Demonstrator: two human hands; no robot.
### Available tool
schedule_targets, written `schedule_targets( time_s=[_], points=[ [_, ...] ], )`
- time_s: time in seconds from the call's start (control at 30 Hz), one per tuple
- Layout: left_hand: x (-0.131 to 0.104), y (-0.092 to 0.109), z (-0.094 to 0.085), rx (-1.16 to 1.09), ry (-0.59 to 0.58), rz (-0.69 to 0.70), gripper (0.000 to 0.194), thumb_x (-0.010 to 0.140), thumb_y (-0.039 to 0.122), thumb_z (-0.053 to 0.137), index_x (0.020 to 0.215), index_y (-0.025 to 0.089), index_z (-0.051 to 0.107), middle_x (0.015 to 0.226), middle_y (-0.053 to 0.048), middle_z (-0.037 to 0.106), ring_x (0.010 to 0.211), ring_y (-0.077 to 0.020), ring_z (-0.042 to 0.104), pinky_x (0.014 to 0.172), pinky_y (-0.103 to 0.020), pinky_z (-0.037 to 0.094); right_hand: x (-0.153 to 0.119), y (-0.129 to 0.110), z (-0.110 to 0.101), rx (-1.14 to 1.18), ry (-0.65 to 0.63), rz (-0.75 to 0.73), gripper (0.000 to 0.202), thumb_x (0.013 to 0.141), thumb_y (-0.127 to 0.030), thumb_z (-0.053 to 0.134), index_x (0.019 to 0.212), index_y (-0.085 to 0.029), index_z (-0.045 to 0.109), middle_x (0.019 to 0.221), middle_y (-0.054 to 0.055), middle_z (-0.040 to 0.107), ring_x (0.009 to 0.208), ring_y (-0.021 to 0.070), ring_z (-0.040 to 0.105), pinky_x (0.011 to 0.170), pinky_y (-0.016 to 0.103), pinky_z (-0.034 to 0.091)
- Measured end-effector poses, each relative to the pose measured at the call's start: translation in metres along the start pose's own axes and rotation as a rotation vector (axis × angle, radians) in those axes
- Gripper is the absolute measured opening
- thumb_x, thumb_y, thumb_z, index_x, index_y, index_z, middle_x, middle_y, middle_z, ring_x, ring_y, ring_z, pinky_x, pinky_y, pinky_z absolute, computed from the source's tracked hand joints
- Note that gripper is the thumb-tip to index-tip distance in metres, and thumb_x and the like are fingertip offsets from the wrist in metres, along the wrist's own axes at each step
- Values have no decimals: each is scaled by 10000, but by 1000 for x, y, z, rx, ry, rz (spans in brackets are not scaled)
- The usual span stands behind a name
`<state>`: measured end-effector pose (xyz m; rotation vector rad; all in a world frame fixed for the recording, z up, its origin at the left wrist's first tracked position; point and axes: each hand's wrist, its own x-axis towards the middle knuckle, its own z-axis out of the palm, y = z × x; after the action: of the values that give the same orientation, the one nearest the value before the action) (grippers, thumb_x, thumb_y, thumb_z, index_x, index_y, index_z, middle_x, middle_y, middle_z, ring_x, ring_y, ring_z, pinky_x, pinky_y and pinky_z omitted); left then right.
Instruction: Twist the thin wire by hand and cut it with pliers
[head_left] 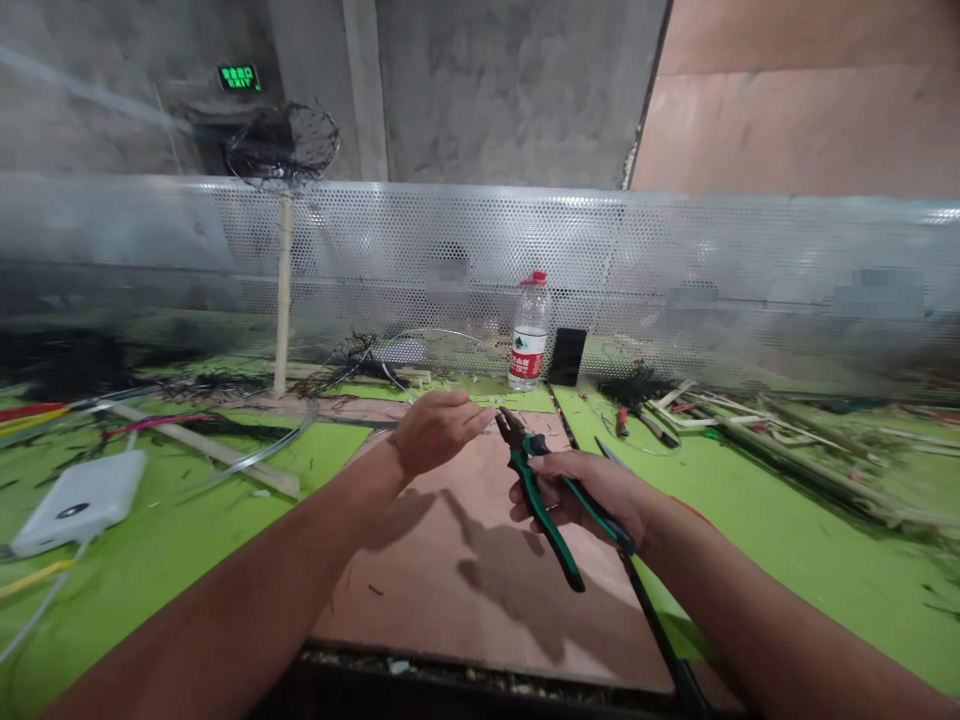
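Observation:
My right hand is wrapped round a pair of pliers with green and black handles. The handles stand apart, and the dark jaws point up and left, slightly parted. Close to the jaw tips is my left hand, its fingers drawn together and pointing right. Whatever its fingertips hold, if anything, is too small to make out. Both hands are above a bare wooden board on the table, where their shadows fall.
A water bottle and a black phone stand at the back against a perforated metal screen. On the left are a white power bank and a wooden strip. Bamboo strips and a red-handled tool lie right.

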<state>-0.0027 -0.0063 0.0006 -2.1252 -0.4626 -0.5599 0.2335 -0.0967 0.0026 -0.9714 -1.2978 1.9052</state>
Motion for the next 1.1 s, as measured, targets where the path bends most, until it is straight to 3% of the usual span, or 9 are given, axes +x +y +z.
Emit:
schedule_targets(
  time_s=[0.23,0.57,0.9,1.1],
  points=[
    [1,0,-2,-2,3,-5,291,862,101,422,1122,170,532,793,-28,649,707,-127,530,693,-280,427,-1,-1,1,3,-16,-20,329,765,-356,583,552,-150,438,759,86,632,776,224,625,692,370,486],
    [6,9,-4,-8,20,-104,234,863,133,420,1033,177,574,711,-19,619,659,-133,512,662,-283,421,1,3,8,-129,123,-75,248,721,-344,629,647,-123,545,805,110,648,717,194,616,675,329,483],
    [15,24,-10,-87,155,-378,186,870,211,456,955,193,620,707,-11,640,682,-140,561,644,-272,412,15,15,19,-323,319,-185,234,724,-373,605,730,-140,586,677,48,627,575,131,557,568,254,428],
    [20,31,-13,-143,239,-531,202,867,236,467,957,181,639,793,-34,688,726,-144,606,702,-279,456,27,26,16,-598,435,-293,330,748,-456,574,670,-136,584,620,37,595,521,115,497,508,233,369]
  ],
)
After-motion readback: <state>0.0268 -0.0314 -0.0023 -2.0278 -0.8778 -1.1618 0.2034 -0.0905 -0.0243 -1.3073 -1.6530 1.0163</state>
